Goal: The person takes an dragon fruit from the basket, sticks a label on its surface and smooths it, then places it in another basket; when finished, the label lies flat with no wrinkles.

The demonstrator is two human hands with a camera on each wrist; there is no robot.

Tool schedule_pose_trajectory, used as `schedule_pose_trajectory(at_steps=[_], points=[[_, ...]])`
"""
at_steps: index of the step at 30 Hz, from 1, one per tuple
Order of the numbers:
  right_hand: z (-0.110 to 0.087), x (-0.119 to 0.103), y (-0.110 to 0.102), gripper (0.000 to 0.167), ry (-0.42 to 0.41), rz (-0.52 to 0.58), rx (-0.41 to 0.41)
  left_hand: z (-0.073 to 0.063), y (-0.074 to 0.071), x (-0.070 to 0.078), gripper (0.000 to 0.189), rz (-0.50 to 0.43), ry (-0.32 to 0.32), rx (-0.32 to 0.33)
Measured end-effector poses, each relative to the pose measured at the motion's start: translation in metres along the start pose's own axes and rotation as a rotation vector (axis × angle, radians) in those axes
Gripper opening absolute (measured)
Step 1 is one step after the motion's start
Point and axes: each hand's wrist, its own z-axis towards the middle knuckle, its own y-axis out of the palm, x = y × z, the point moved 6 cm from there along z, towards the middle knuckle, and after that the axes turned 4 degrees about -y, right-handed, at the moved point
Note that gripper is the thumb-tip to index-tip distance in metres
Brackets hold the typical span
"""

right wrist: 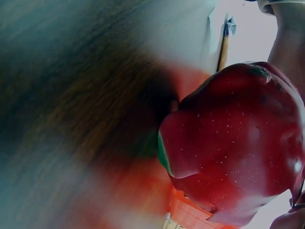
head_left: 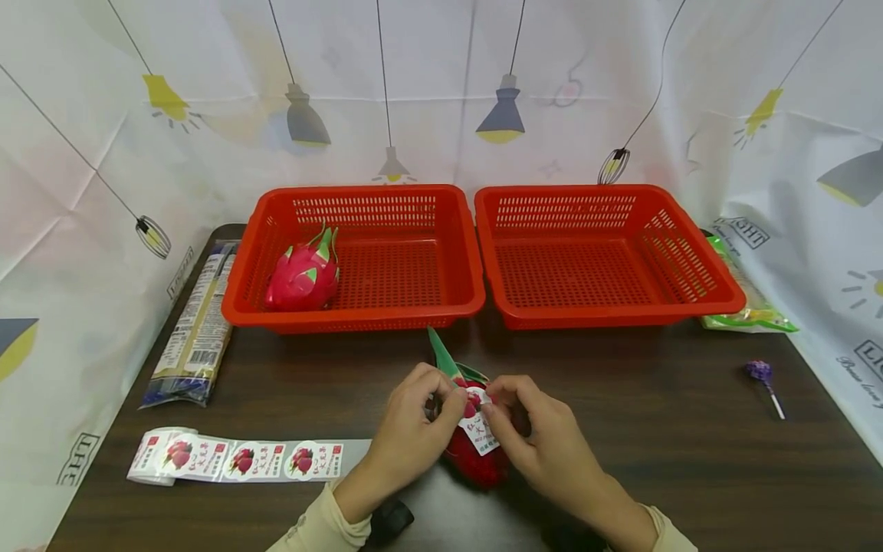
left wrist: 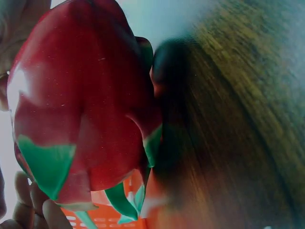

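A red dragon fruit (head_left: 479,468) with green leaf tips lies on the table between the two hands, its long green tip pointing toward the baskets. Over its upper side is a white printed sticker (head_left: 480,437) with a picture of red fruit. The left hand (head_left: 415,429) pinches the sticker's left edge between thumb and forefinger. At the opposite edge, the thumb and forefinger of the right hand (head_left: 548,445) pinch it too. Both wrist views are filled by the fruit's smooth red skin (left wrist: 81,100), and the sticker is out of sight there.
A partly unrolled strip of stickers (head_left: 276,460) lies at left. Behind stand two red baskets; the left basket (head_left: 372,316) holds another dragon fruit (head_left: 303,277), the right basket (head_left: 621,313) shows a bare bottom. Packets (head_left: 196,330) lie at the sides, a lollipop (head_left: 761,373) at right.
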Motion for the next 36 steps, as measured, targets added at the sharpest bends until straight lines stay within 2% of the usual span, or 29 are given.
schedule_pose_trajectory(at_steps=[8, 11, 14, 17, 20, 26, 31, 36], points=[[0.001, -0.002, 0.003, 0.026, -0.036, -0.08, -0.014, 0.001, 0.0, -0.005, 0.033, 0.101, 0.009, 0.06], [0.001, -0.003, 0.004, 0.017, -0.072, -0.119, -0.015, 0.002, 0.0, -0.006, 0.035, 0.133, 0.027, 0.096], [0.0, -0.004, 0.005, 0.005, -0.112, -0.153, -0.013, 0.003, -0.001, -0.008, 0.035, 0.129, 0.037, 0.124], [-0.001, -0.003, 0.006, 0.015, -0.125, -0.173, -0.015, 0.004, -0.002, -0.01, 0.033, 0.109, 0.043, 0.141], [-0.003, -0.002, 0.006, 0.017, -0.126, -0.186, -0.011, 0.004, -0.003, -0.011, 0.026, 0.081, 0.037, 0.129], [-0.009, 0.002, 0.003, 0.013, -0.116, -0.131, -0.036, 0.004, -0.003, -0.012, 0.014, 0.052, 0.017, 0.087], [-0.018, 0.008, -0.001, 0.034, -0.083, -0.052, -0.097, 0.003, -0.004, -0.011, 0.012, 0.041, 0.036, 0.07], [-0.023, 0.015, -0.002, 0.046, 0.023, 0.054, -0.151, 0.003, -0.005, -0.013, 0.011, 0.017, 0.037, 0.063]])
